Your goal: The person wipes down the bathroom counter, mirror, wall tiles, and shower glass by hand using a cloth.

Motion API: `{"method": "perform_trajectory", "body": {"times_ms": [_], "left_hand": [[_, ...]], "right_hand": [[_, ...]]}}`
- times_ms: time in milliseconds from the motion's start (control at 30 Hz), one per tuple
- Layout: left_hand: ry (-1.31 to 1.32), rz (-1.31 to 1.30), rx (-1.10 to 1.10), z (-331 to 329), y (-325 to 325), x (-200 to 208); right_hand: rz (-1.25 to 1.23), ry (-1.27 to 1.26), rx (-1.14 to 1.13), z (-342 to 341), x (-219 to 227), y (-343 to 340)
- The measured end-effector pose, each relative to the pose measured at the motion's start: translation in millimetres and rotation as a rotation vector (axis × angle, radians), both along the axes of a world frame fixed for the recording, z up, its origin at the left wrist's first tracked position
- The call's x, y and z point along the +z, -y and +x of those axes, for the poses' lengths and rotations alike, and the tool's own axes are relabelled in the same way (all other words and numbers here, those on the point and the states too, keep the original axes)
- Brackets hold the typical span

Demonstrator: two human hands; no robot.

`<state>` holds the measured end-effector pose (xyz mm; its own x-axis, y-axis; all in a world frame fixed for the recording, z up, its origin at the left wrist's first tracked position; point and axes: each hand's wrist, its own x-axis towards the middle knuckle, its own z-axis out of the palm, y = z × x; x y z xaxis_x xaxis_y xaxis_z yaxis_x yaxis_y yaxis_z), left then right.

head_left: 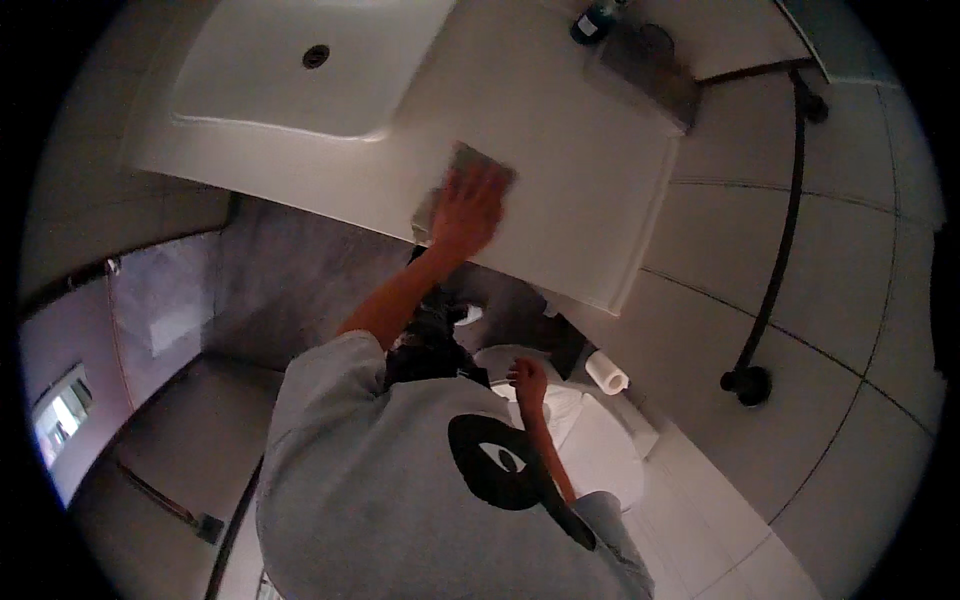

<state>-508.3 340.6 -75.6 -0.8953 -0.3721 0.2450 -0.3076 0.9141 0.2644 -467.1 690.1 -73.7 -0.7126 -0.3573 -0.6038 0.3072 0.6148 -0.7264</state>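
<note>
My left hand point(472, 208) lies over a folded grey-green cloth point(487, 160), pressing it onto the pale countertop point(560, 200). A corner of the cloth shows beside the wrist, at the counter's front edge. The hand is a little blurred, and its fingers stretch across the cloth. To the left is the white sink basin point(270, 95) with its dark drain point(316, 56). My right hand point(528, 380) hangs below the counter, near the toilet, its fingers loosely bent and apart. Nothing shows in it.
A bottle of dark blue liquid point(592, 24) and a see-through box point(640, 75) stand at the counter's back right. Along the tiled right wall runs a dark bar point(780, 250). A white paper roll point(606, 372) and the toilet point(600, 450) are below on the right.
</note>
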Motion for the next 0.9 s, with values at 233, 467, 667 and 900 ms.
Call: {"method": "perform_trajectory", "body": {"times_ms": [233, 467, 667, 900], "left_hand": [[0.069, -0.043, 0.131, -13, 110, 4], [0.018, -0.08, 0.432, -9, 93, 23], [0.054, -0.01, 0.343, 14, 59, 4], [-0.077, -0.168, 0.354, -126, 187, -7]], "right_hand": [[0.073, -0.457, 0.17, -38, 24, 62], [-0.03, -0.295, 0.132, -20, 6, 66], [0.07, -0.495, 0.29, -23, 22, 98], [0.12, -0.419, 0.301, -51, 35, 130]]}}
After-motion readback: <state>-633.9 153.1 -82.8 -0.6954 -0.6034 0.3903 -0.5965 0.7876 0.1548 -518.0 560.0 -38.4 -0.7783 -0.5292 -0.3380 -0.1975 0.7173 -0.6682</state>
